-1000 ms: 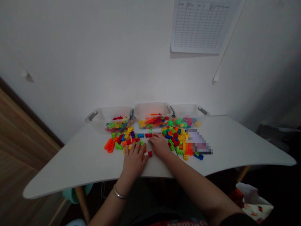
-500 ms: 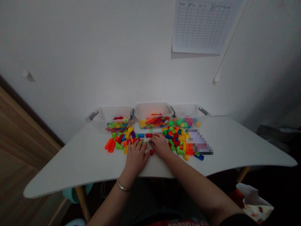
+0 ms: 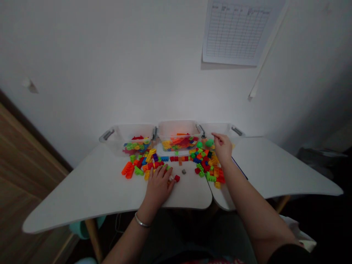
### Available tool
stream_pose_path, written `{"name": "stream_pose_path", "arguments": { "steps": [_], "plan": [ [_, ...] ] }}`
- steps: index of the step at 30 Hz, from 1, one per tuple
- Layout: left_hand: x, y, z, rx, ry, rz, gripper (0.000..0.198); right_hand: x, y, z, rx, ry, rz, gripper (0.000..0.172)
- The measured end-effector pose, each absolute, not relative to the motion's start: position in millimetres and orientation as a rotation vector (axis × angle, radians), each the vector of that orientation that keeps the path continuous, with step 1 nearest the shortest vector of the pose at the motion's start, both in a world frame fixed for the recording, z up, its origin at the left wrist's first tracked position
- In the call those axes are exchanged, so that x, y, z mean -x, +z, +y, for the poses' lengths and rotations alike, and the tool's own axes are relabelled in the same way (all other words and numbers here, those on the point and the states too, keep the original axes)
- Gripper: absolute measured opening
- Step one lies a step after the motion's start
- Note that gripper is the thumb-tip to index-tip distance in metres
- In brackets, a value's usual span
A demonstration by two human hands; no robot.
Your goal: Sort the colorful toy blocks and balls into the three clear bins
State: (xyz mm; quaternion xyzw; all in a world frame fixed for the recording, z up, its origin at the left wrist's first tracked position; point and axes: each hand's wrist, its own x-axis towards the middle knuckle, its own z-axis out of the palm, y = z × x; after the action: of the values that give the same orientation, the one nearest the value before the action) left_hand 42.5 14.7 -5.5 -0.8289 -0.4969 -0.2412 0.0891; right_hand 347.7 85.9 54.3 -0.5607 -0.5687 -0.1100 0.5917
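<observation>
My left hand lies on the table at the front of a pile of toy building bricks, fingers spread. By its thumb sit a red brick and a small white piece, partly hidden. My right hand is raised over the right pile of bricks, in front of the right bin. Its index finger points left, and I see nothing held in it. Between the piles runs a row of red and orange bricks, with a blue brick at its left. A small grey piece lies alone in front.
Three clear plastic bins stand along the wall: a left bin and middle bin with coloured pieces, and a right bin with balls. A seam divides the white table. A printed sheet hangs above.
My right hand has left the middle of the table and moved right and up, over the right pile. The grey piece and the row of bricks are uncovered. My left hand stays almost in place.
</observation>
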Motion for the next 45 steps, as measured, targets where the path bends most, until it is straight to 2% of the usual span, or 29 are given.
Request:
{"name": "stream_pose_path", "arguments": {
  "steps": [9, 13, 16, 22, 25, 29, 32, 36, 45],
  "plan": [
    [-42.7, -8.5, 16.4, 2.473, -0.71, -1.467, 0.04, -371.7, 66.3, 113.0, 1.968, -0.372, -1.493, 0.033],
    [-43.2, -7.7, 16.2, 2.481, -0.674, -1.466, 0.04, -368.2, 67.3, 111.5, 2.099, -0.414, -1.623, 0.04],
    [-43.7, -6.8, 16.0, 2.488, -0.661, -1.474, 0.039, -370.4, 67.7, 108.4, 2.072, -0.408, -1.692, 0.042],
    [-44.5, -6.0, 15.3, 2.487, -0.679, -1.48, 0.038, -370.5, 79.0, 103.0, 1.965, -0.403, -1.74, 0.031],
    [-44.6, -5.7, 14.9, 2.488, -0.698, -1.481, 0.038, -351.3, 81.0, 85.2, 1.701, -0.363, -1.66, 0.031],
    [-45.0, -4.3, 14.2, 2.499, -0.69, -1.493, 0.038, -303.3, 57.0, 42.7, 1.317, -0.091, -1.838, 0.028],
    [-45.3, -2.8, 13.4, 2.503, -0.674, -1.493, 0.038, -266.8, 27.1, 15.2, 1.36, 0.006, -1.982, 0.031],
    [-45.7, -1.2, 12.5, 2.5, -0.665, -1.5, 0.038, -238.7, 0.9, 3.6, 1.509, -0.043, -2.102, 0.038],
    [-45.5, -2.8, 12.8, 2.492, -0.708, -1.478, 0.038, -234.6, -5.8, 6.6, 1.556, -0.092, -2.19, 0.032]
  ]
}}
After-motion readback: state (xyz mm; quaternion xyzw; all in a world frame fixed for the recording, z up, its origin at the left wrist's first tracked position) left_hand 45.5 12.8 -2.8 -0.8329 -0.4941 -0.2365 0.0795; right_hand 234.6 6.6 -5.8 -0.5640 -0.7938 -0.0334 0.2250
